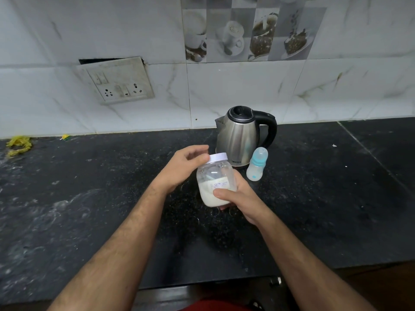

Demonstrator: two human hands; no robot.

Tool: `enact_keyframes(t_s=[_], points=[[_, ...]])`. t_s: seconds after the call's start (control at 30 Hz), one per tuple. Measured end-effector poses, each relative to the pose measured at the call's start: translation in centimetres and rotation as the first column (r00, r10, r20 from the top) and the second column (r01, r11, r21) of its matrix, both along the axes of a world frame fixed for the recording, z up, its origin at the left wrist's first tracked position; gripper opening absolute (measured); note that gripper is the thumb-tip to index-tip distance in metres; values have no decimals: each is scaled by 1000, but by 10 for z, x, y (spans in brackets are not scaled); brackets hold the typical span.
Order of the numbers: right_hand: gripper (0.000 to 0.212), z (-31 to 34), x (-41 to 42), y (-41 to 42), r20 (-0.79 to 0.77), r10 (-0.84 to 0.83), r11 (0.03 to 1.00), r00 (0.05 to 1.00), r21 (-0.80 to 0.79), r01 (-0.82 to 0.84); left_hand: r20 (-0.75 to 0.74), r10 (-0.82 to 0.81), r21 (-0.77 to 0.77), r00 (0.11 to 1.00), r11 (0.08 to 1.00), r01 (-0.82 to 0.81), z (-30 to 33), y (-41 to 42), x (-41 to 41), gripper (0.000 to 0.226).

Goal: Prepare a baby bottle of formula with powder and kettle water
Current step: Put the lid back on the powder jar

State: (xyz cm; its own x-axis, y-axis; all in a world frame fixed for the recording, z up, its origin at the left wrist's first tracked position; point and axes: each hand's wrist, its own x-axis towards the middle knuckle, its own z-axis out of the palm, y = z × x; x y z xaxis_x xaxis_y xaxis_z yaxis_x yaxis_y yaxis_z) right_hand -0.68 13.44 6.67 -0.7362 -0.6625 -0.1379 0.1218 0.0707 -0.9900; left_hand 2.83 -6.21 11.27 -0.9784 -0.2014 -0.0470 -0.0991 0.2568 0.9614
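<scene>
— Where's the powder jar (216, 182)?
— Above the counter (89, 198), in front of the kettle (240, 135) and bottle (257, 164). The right hand (241, 196) grips its lower body.
— And the left hand (182, 169)?
— Its curled fingers pinch the white lid (218, 157).

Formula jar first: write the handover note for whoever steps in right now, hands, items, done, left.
Right hand grips the formula jar round its lower body, held above the black counter.
Left hand has fingertips at the white lid, which is on the jar.
Jar is partly full of white powder.
Baby bottle, teat top on, stands beside the steel kettle, lid shut, at the back.
Done: jar picked up.
Left: take off the lid, open the bottle, add powder, pour kettle water, close, mix.
</scene>
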Motion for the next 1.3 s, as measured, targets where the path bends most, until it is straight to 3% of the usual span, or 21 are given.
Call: enact_keyframes(t_s=[0.1, 0.27, 0.3, 0.4, 0.47, 0.53, 0.9, 1.0, 1.17, 1.3], points=[[82, -2, -5, 5, -49, -23, 1000, 999, 18, 24, 17, 99, 17, 995, 995, -99, -8, -7, 6, 44], [89, 4, -8, 6, -227, -67, 986, 972, 134, 99, 72, 31, 125, 997, 991, -40, 1, 9, 4, 36], [91, 8, -8, 6, -286, -56, 976, 957, 187, 113, 76, 20, 118, 997, 993, -29, 4, 15, 1, 41], [94, 13, -4, 3, -387, -27, 951, 922, 275, 143, 85, 51, -88, 995, 995, -43, 9, 34, -7, 83], [96, 12, -3, 1, -377, -50, 947, 925, 276, 164, 76, 138, -135, 987, 983, -127, 11, 43, -11, 88], [96, 11, -3, 1, -358, -72, 953, 931, 252, 171, 51, 165, -112, 985, 981, -159, 11, 45, -15, 78], [92, 3, -8, 14, -246, -72, 992, 967, 85, 96, -58, 23, -65, 998, 998, -26, 11, 51, -16, 49], [92, 3, -10, 18, -210, -13, 996, 978, 83, 31, -56, 25, -72, 998, 997, -29, 8, 54, -15, 59], [97, 1, -17, 19, -249, 5, 990, 968, 140, 30, -11, 2, -59, 1000, 998, -3, 3, 49, -19, 96], [104, -13, -17, 17, -290, -51, 984, 956, 149, 97, -26, 53, 63, 998, 997, -51, -11, 47, -6, 88]])
